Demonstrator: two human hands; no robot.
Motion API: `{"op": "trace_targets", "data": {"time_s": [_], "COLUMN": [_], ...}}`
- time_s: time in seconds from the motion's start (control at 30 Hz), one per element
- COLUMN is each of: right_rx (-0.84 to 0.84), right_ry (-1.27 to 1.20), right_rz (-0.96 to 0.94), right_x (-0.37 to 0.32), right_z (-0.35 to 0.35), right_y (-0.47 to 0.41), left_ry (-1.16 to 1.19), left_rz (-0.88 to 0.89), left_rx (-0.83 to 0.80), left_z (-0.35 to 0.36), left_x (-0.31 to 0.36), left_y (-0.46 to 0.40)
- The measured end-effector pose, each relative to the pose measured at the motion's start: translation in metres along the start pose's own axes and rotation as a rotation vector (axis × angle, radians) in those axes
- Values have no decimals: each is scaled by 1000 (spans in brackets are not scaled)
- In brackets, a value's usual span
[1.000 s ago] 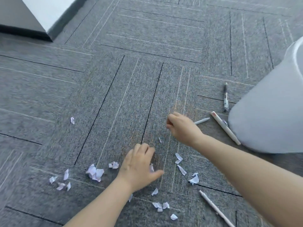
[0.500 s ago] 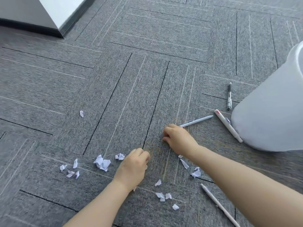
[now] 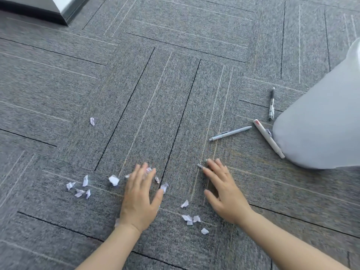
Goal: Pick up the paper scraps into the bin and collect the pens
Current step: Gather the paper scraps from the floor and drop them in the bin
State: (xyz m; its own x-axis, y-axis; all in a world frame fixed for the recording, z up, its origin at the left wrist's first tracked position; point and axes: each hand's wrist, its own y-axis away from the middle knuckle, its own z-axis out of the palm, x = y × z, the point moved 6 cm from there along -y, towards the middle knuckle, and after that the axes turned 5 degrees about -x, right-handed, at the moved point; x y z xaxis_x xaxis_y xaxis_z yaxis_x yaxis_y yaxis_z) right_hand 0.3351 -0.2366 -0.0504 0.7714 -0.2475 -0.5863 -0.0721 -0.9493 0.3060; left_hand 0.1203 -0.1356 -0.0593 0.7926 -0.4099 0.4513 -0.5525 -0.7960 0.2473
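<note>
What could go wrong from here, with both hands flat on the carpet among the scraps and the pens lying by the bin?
1. The left hand covers some paper scraps; sweeping flat-handed may scatter them rather than gather them.
2. The lone scrap lies far from the rest and could be missed.
3. The white pen lies against the bin; shifting the bin may roll it or hide it. The grey pen and the dark pen lie close by.

Worn on the head, looking forward and steeply down at grey carpet-tile floor (image 3: 175,84). Close above left hand (image 3: 139,199) and right hand (image 3: 224,193); pale grey plastic bin (image 3: 321,123) cropped, beyond right hand.
</note>
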Motion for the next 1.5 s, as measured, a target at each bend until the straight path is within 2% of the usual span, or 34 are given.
{"op": "trace_targets", "data": {"time_s": [0.07,0.13,0.17,0.23,0.33,0.4,0.5,0.57,0.67,0.73,0.9,1.0,1.17,1.27,1.33,1.4,1.5], "right_rx": [-2,78,152,235,114,58,33,-5,-60,-38,99,177,92,-20,-29,116,486], "right_ry": [-90,-127,-118,-70,44,26,-67,35,374,464,477,501,549,497,471,365,66], "right_rz": [-58,-55,-14,130,232,160,-44,-176,-268,-287,-298,-398,-475,-425,-333,-222,-85], "right_x": [-13,-15,-12,-4,-5,-16,-32,-34,-32,-34,-43,-52,-59,-60,-56,-53,-57], "right_z": [3,-2,-5,-10,6,20,29,35,50,57,45,30,22,12,3,-23,-100], "right_y": [3,2,2,1,1,4,11,18,22,15,-24,-40,-71,-73,-67,-59,-41], "left_ry": [46,16,-24,-124,-165,-153,-127,-153,-266,-368,-424,-434,-473,-385,-216,19,367], "left_rz": [158,233,215,71,-126,-86,175,317,335,336,340,430,518,477,301,83,43], "left_rx": [-56,-42,-8,50,31,-28,-138,-168,-136,-91,63,104,101,64,92,156,269], "left_z": [10,11,8,-1,-6,0,14,19,17,16,3,-2,-4,-13,-29,-45,-75], "left_x": [21,30,29,16,-6,-5,16,21,10,6,18,28,35,41,41,47,105], "left_y": [9,13,12,7,6,8,19,29,30,23,-14,-34,-53,-51,-49,-54,-73]}}
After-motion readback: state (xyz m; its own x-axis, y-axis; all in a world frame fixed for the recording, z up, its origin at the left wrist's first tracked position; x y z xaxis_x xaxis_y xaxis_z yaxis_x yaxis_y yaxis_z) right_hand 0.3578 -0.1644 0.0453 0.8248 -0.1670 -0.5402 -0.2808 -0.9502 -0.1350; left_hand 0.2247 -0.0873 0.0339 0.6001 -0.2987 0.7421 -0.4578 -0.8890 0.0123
